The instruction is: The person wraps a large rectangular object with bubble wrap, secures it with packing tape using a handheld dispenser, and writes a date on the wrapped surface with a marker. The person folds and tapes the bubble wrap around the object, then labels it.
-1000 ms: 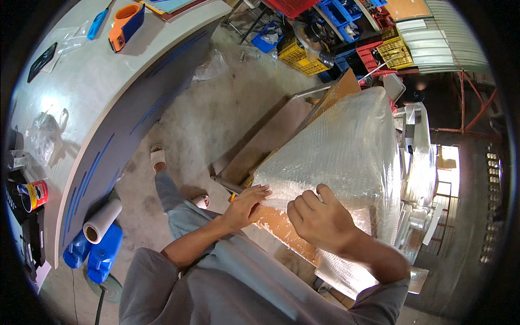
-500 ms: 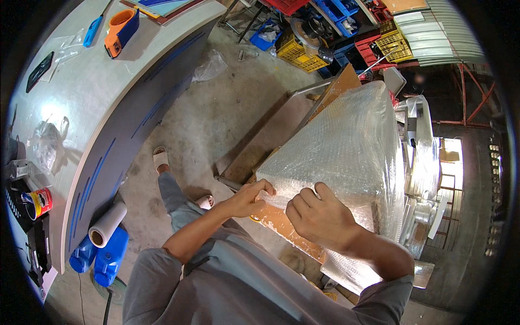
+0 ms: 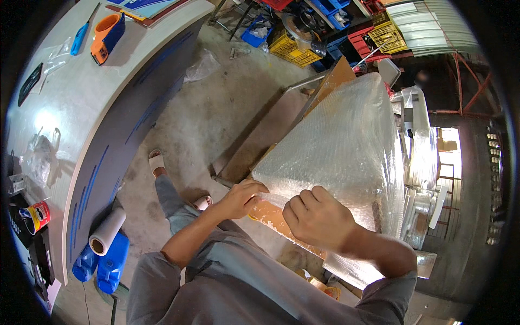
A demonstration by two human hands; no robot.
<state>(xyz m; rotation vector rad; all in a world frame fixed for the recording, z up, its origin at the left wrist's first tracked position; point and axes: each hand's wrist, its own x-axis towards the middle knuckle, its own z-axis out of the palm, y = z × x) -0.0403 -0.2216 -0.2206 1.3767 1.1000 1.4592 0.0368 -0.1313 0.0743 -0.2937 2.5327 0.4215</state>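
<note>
A large box-like item wrapped in clear bubble wrap (image 3: 336, 141) stands before me, reaching away to the upper right. My left hand (image 3: 242, 198) is closed at its near left corner, gripping the wrap's edge. Close to it, my right hand (image 3: 317, 216) is closed in a fist on the same edge, and a narrow strip of film runs taut between the two. Just beneath the strip lies a scuffed brown board (image 3: 279, 218). What is inside the wrap cannot be made out.
At the left stands a table (image 3: 92, 89) holding an orange-and-blue tape dispenser (image 3: 106, 38) and a phone (image 3: 30, 84). Below it are a film roll (image 3: 107, 232) and blue jugs (image 3: 114, 262). Yellow crates (image 3: 290, 50) stand at the back; a flat panel (image 3: 260, 132) leans beside the wrapped item.
My left hand has shifted slightly left, its fingers curled further over the edge. The film strip between my hands now shows longer and tighter. The whole view has tilted slightly.
</note>
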